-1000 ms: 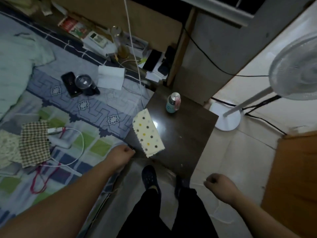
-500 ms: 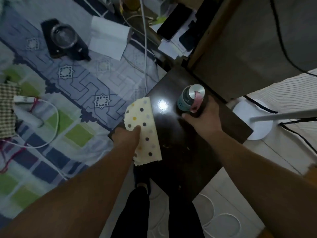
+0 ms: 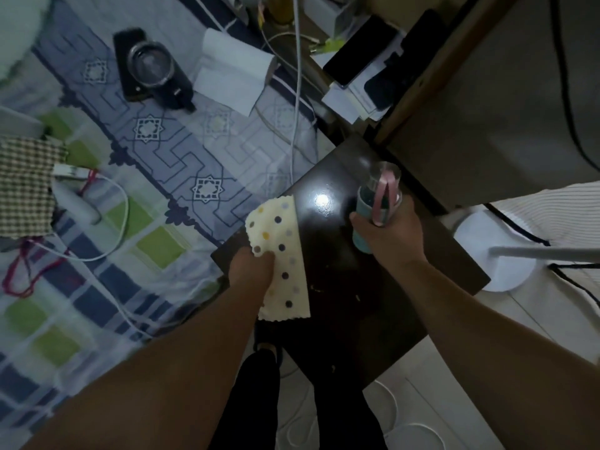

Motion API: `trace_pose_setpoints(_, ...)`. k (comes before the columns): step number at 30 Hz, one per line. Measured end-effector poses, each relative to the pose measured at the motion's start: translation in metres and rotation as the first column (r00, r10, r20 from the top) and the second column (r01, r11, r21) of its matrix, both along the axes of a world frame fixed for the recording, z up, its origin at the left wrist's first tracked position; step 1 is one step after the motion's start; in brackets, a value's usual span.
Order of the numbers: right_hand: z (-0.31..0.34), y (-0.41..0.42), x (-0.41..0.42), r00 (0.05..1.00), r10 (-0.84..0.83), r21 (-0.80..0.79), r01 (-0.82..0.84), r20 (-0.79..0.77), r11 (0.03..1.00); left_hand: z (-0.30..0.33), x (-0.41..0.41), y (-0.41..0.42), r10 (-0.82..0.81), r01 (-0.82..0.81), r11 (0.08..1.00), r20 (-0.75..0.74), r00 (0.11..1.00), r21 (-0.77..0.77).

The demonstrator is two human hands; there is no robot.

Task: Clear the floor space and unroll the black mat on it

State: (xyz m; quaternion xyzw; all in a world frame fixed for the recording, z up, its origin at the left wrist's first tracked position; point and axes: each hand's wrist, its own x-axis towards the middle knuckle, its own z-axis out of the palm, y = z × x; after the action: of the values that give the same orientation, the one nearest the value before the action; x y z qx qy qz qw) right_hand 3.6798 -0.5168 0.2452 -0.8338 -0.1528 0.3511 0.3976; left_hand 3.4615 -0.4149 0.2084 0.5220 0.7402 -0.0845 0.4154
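A small dark glossy table (image 3: 350, 287) stands on the pale floor in front of me, beside the bed. A cream cloth with coloured dots (image 3: 285, 254) lies along its left edge, and my left hand (image 3: 251, 269) pinches the cloth's near left side. My right hand (image 3: 389, 235) is wrapped around a teal bottle with a pink strap (image 3: 378, 198), which is tilted and lifted off the tabletop. No black mat is in view.
The bed (image 3: 130, 222) with a patterned sheet fills the left, strewn with a black camera (image 3: 152, 69), white paper (image 3: 230, 73), cables and a checked cloth (image 3: 26, 186). A white fan base (image 3: 496, 251) stands right of the table. My feet (image 3: 269, 349) are below the table's near edge.
Both hands moved from hanging near my legs onto the table. The left took hold of the dotted cloth; the right closed on the bottle and has now tilted it up.
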Motion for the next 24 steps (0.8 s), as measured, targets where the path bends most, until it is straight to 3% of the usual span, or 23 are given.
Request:
trace_pose_setpoints(4,0.020,-0.023,-0.003,0.995,0.073,-0.073,-0.077,-0.065,0.994,0.037,-0.010,-0.012,0.254,-0.236,0.966,0.210,0.944,-0.108)
trace_pose_setpoints(9,0.056,-0.062,-0.008,0.947,0.315,-0.198,-0.320,-0.058,0.926,0.102,-0.042,-0.039,0.375,-0.323,0.919,0.253,0.892,-0.225)
trace_pose_setpoints(12,0.084,-0.081,-0.014,0.913,0.397,-0.247,-0.408,-0.094,0.879,0.149,-0.078,-0.060,0.231,-0.172,0.950,0.218,0.948,-0.259)
trace_pose_setpoints(14,0.100,-0.092,-0.020,0.876,0.469,-0.292,-0.480,-0.111,0.827,0.177,-0.106,-0.073,0.012,0.013,0.971,0.104,0.995,-0.239)
trace_pose_setpoints(16,0.115,-0.100,-0.028,0.828,0.548,-0.347,-0.552,-0.119,0.758,0.204,-0.134,-0.086,-0.215,0.205,0.948,-0.015,0.976,-0.244)
trace_pose_setpoints(18,0.131,-0.109,-0.036,0.772,0.620,-0.391,-0.618,-0.140,0.681,0.225,-0.165,-0.101,-0.344,0.313,0.905,-0.063,0.937,-0.287)
trace_pose_setpoints(21,0.154,-0.120,-0.051,0.695,0.705,-0.427,-0.684,-0.137,0.591,0.246,-0.217,-0.128,-0.349,0.310,0.902,-0.086,0.933,-0.301)
trace_pose_setpoints(24,0.175,-0.125,-0.071,0.672,0.732,-0.429,-0.696,-0.108,0.576,0.256,-0.269,-0.157,-0.258,0.221,0.936,-0.106,0.960,-0.274)
